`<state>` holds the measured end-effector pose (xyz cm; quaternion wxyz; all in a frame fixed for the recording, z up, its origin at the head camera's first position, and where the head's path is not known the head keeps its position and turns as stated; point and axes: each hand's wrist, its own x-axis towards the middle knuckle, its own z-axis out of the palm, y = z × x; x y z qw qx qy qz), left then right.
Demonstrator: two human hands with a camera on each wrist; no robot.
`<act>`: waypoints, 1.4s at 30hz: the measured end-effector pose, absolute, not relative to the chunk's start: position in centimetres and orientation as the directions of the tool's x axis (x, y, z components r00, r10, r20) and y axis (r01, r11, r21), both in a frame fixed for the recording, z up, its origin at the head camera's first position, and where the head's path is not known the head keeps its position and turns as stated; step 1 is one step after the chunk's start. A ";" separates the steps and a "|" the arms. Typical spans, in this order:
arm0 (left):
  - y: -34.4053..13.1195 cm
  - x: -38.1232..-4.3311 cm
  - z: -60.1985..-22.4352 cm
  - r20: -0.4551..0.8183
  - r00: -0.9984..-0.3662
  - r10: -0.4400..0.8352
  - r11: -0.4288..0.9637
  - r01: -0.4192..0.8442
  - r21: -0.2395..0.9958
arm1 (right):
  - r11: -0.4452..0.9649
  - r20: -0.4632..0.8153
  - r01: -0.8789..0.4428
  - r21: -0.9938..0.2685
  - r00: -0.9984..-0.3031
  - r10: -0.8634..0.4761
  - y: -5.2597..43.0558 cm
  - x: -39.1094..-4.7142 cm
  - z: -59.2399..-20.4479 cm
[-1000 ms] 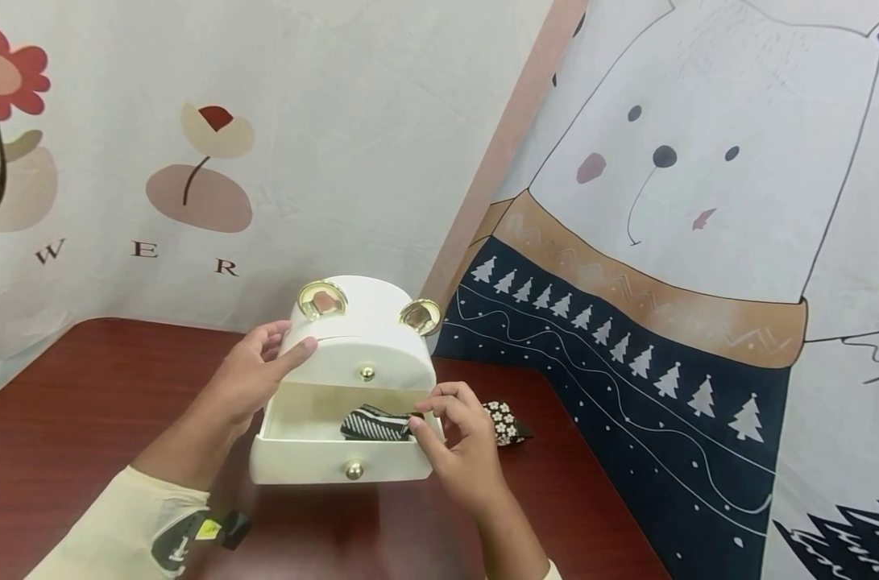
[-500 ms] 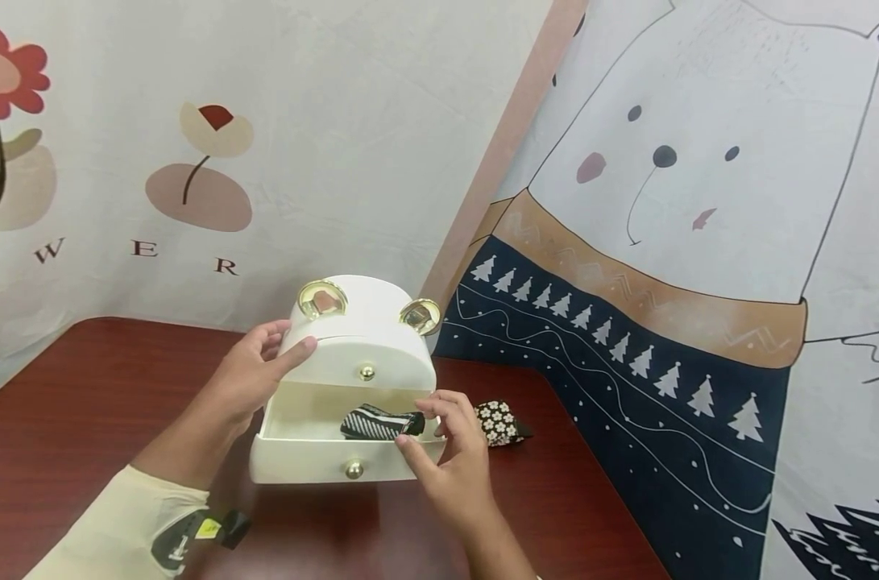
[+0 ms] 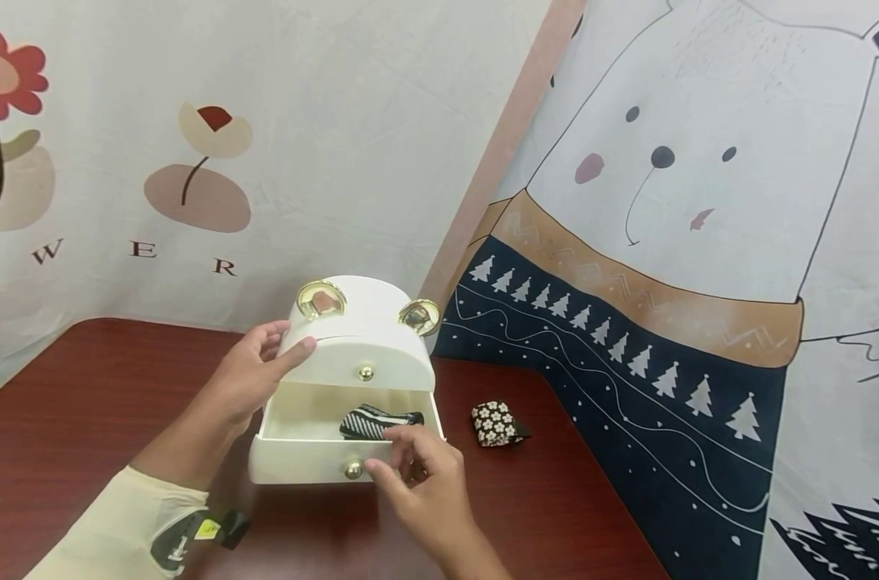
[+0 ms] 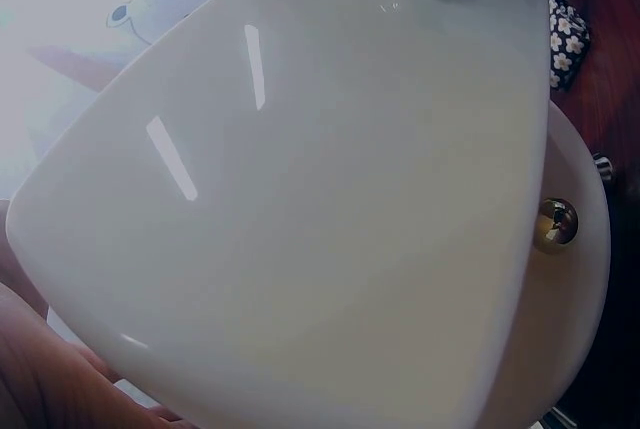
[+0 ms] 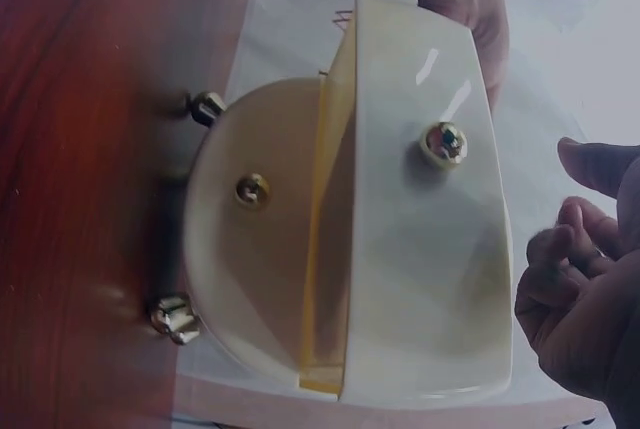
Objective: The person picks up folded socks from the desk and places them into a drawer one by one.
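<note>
A small white drawer box (image 3: 337, 322) with two gold ring ears stands on the table. Its lower drawer (image 3: 301, 461) is pulled out, and a folded black-and-white striped cloth (image 3: 374, 422) lies inside, towards the right. My left hand (image 3: 239, 374) holds the box at its upper left, thumb on the front and fingers along the side. In front of the drawer's right half is my right hand (image 3: 428, 491), fingers loosely bent and nothing in them. The thumb is close to the gold knob (image 3: 354, 470); in the right wrist view the hand (image 5: 590, 279) stands apart from the drawer front (image 5: 430, 259).
A folded black cloth with white flowers (image 3: 494, 424) lies on the dark red table (image 3: 120, 403), right of the box. Printed fabric sheets (image 3: 352, 145) hang behind, with flowers and a bear (image 3: 671, 201).
My right hand has let go of the striped cloth and moved left and towards me, to the front of the drawer. The cloth stays in the drawer; my left hand has not moved.
</note>
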<state>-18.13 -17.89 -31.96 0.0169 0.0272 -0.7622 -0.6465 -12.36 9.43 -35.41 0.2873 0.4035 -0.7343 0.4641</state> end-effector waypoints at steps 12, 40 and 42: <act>-17.8 -18.0 -31.9 -0.003 -0.998 -0.062 0.158 -0.013 0.987 | 0.410 0.509 -0.589 -0.696 -0.808 -0.297 8.2 -11.2 -36.2; -17.7 -17.7 -31.9 0.010 -0.998 -0.067 0.151 -0.001 0.989 | 0.547 0.475 -0.503 -0.669 -0.856 -0.205 6.3 -11.4 -36.8; -17.7 -17.7 -31.9 0.011 -0.998 -0.065 0.149 0.001 0.989 | 0.545 0.476 -0.497 -0.675 -0.858 -0.194 6.2 -11.6 -36.8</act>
